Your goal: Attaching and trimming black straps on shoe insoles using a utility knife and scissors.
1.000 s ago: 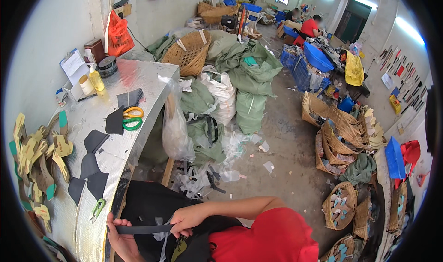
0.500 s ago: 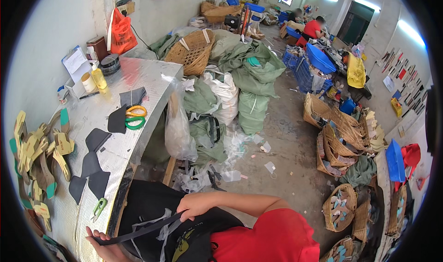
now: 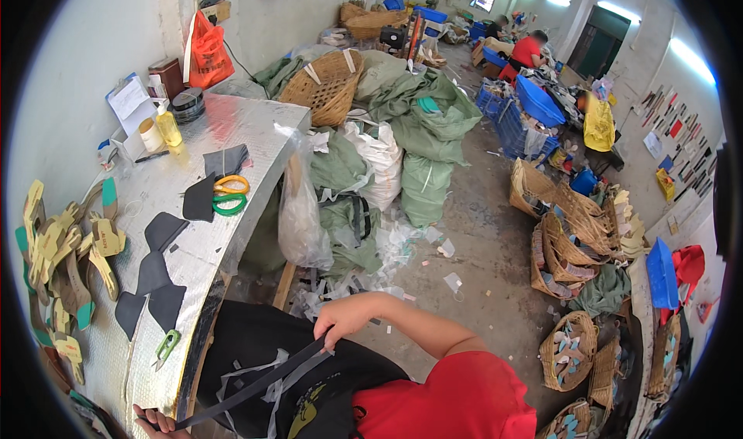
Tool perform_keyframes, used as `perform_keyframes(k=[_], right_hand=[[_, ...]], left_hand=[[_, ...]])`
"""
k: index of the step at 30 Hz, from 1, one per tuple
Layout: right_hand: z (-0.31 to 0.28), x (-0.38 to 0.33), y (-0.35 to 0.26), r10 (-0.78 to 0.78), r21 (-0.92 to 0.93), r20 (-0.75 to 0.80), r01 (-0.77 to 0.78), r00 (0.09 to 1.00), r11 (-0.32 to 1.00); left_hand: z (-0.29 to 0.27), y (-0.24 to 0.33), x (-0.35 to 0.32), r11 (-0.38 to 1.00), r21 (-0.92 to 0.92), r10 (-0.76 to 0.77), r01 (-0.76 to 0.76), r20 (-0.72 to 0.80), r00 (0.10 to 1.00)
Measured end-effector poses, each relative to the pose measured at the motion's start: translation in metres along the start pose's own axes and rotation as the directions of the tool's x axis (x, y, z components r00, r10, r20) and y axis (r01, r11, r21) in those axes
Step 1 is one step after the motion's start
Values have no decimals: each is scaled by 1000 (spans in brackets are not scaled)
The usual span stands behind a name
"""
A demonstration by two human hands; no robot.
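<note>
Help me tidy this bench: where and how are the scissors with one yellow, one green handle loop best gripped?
Probably by the yellow loop and green loop, coming from the right over the edge of the silver table: the scissors lie flat, loops facing that edge, while the blades cannot be made out beside the flat black piece.

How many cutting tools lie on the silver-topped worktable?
2: orange-and-green-handled scissors near the worktable's right edge, and green snips nearer the left hand. Others may be hidden.
</note>
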State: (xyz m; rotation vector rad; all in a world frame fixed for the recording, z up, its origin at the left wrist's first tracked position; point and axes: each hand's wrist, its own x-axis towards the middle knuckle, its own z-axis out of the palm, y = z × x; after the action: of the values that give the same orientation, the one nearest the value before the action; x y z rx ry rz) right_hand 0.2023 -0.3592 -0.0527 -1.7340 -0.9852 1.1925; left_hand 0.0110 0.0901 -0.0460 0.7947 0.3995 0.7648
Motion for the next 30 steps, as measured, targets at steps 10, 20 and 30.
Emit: perform_keyframes(k=[10,20,30], right_hand=[[-18,-18,-3,24,280,57,-39,998,959],[105,119,-63,-270,-491,137,302,953,817],[82,154,-97,-308,49,-443,365,842,930]], left_hand=[[-34,62,-4,1000,-21,14,-13,70,997],[66,-32,-54,758,652,-140,-4,169,976],[78,-38,-67,844,501,-364,191,274,890]])
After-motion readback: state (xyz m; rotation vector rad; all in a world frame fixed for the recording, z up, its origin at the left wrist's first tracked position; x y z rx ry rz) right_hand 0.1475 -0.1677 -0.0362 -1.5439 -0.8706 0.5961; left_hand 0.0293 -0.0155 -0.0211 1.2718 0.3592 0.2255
